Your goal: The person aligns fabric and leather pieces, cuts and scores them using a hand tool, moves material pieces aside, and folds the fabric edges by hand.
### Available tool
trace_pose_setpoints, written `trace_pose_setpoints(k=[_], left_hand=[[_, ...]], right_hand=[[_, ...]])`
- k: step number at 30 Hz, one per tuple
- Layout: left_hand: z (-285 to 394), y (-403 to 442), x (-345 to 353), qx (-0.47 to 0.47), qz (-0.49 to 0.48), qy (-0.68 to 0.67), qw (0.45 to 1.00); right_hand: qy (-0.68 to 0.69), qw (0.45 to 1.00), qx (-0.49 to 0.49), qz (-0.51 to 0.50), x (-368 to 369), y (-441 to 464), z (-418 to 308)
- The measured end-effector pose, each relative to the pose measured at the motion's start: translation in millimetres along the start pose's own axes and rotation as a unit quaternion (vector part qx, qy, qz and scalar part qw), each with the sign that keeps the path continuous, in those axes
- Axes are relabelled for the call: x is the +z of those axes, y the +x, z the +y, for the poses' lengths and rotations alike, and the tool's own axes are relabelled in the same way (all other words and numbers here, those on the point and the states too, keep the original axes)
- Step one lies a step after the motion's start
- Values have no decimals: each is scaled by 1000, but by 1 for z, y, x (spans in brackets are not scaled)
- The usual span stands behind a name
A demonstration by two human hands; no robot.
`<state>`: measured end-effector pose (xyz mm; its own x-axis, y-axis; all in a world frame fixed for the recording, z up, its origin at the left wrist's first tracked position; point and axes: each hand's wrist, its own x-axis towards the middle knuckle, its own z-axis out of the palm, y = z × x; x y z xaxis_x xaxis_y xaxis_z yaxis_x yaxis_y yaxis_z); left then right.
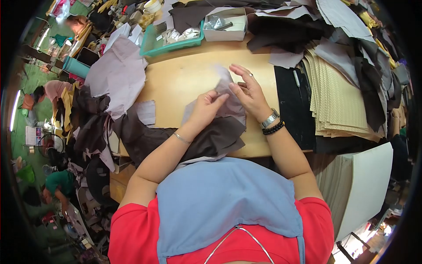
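Above the wooden table, my left hand (206,107) pinches a piece of greyish-mauve fabric (235,108) between thumb and fingers. Part of this piece stands up blurred between my hands. My right hand (249,93), wearing a ring, is at the right side of the fabric with its fingers apart. Its thumb is beside the raised part; I cannot tell whether they touch. Dark brown fabric (211,138) lies under my forearms and runs to the table's front edge, close below my left hand.
A teal tray (151,49) of small pale pieces and a white box (225,31) stand at the back of the wooden table (176,83). Stacked cream textured sheets (334,97) and a pen (296,78) are right. Loose mauve fabric (115,72) heaps left. Other people work at far left.
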<state>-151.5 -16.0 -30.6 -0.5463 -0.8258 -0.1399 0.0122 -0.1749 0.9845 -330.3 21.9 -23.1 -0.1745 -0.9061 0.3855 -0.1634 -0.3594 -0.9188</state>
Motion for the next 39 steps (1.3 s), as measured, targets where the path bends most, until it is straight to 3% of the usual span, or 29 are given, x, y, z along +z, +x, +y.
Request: trace_pose_setpoints(k=[2, 5, 8, 15, 26, 32, 39], left_hand=[[7, -3, 13, 17, -48, -14, 999], [13, -5, 16, -3, -54, -12, 998], [9, -2, 15, -20, -7, -56, 998], [8, 0, 11, -78, 1, -79, 994], [1, 4, 8, -53, 1, -67, 996], [13, 0, 14, -74, -5, -107, 991], [14, 1, 11, -78, -22, -30, 996]], right_hand=[[106, 993, 45, 9, 0, -2, 15], [218, 955, 149, -137, -21, 7, 8], [153, 959, 183, -153, -29, 11, 3], [119, 965, 193, -128, -29, 10, 12], [126, 967, 197, -102, -30, 9, 22], [160, 958, 179, -157, -30, 10, 13], [172, 944, 196, -200, -38, 12, 14]])
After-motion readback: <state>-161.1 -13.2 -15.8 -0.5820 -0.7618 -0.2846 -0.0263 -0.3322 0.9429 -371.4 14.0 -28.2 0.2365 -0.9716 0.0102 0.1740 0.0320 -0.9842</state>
